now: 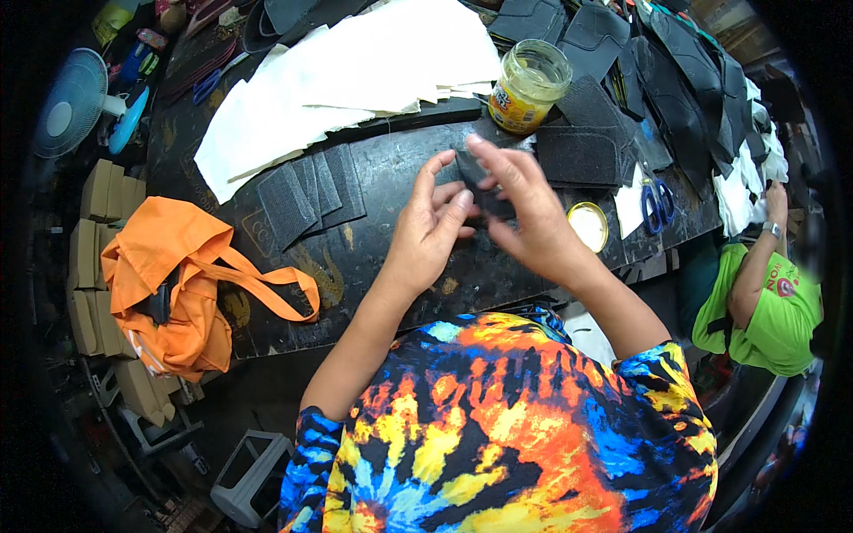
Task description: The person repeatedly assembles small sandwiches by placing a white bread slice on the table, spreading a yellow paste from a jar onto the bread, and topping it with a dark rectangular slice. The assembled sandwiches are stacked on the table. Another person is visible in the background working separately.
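Over the middle of the dark table, a small black piece of sheet material (pixel 499 210) is between my two hands. My left hand (pixel 428 233) grips its near left side with curled fingers, the thumb pointing toward the piece. My right hand (pixel 531 206) is over its right side, fingers smeared by motion, so its hold is unclear. Just beyond stands an open glass jar (pixel 524 93) with a yellow label and pale residue inside. Its round lid (pixel 587 227) lies right of my right hand. Dark textured pieces (pixel 582 155) are stacked near the jar.
White sheets (pixel 355 75) cover the table's far side. More dark pieces (pixel 311 195) lie left of my hands, beside an orange cloth bag (pixel 182 266). Blue-handled scissors (pixel 657 206) lie right. Black cut parts (pixel 680 89) pile up far right, near a person in green (pixel 769 306).
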Demonstrator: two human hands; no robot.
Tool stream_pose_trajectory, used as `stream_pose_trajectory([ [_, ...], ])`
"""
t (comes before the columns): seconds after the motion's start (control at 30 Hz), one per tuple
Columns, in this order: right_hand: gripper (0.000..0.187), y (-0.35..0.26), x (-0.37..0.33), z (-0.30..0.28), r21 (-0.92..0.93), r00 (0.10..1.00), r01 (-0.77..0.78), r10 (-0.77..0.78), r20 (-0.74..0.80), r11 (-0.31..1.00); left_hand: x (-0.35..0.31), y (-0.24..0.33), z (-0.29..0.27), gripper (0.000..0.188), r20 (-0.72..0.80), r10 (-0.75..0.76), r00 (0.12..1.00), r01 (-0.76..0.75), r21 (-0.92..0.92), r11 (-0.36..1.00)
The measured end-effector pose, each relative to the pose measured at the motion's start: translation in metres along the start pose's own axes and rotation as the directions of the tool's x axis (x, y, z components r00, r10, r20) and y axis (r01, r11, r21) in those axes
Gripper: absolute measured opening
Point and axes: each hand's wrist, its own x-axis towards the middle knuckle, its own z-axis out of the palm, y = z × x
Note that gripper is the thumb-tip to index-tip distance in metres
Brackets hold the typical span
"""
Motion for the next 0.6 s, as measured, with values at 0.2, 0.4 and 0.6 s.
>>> stream_pose_trajectory([
  [0.2, 0.092, 0.000, -0.006, 0.003, 0.678, 0.946, -0.323, 0.229, 0.228, 0.660, 0.005, -0.009, -0.021, 0.061, -0.121, 0.093, 0.988, -0.067, 0.201, 0.977],
  [0.4, 0.042, 0.035, 0.006, -0.010, 0.025, 0.972, -0.235, 0.234, 0.023, 0.972, 0.003, -0.002, -0.045, 0.024, -0.098, 0.383, 0.919, -0.179, 0.760, 0.625],
  [0.6, 0.033, 0.046, 0.019, 0.012, -0.086, 0.989, -0.147, 0.148, 0.001, 0.985, -0.002, 0.002, -0.042, 0.037, -0.032, 0.322, 0.946, -0.150, 0.838, 0.525],
])
